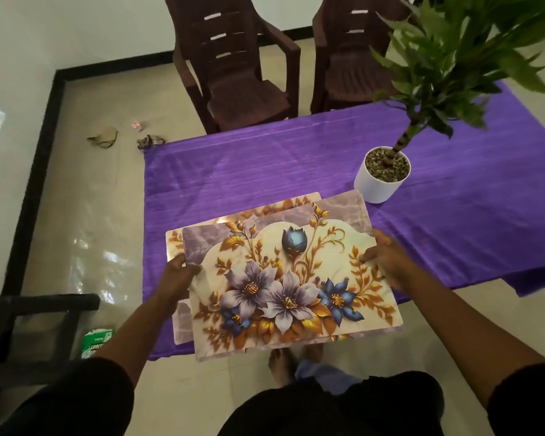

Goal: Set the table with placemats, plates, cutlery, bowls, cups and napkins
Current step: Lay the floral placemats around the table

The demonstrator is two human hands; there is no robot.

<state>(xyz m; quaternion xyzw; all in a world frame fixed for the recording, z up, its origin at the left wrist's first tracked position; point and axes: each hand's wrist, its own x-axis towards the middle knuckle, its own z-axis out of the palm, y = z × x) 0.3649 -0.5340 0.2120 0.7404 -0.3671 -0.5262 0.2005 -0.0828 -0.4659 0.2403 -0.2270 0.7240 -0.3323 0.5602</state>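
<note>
Both hands, left hand [178,272] and right hand [387,259], grasping floral placemats [290,278] at frame centre, fingers curled over edges; loose stack could slide off table [265,165] edge.

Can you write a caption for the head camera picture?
Two hands hold flowered placemats over a purple table.

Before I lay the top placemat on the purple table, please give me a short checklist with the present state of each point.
1. Left hand grip on the top placemat: ok, it holds the left edge.
2. Right hand grip: ok, it holds the right edge.
3. Only one mat lifted: cannot tell; a second placemat shows beneath, offset.
4. Bare purple tablecloth beyond the mats: ok.
5. Distance from the white plant pot: not ok, the mats' far corner is close to it.
6. Plates and cutlery at hand: cannot tell, none in view.
</note>
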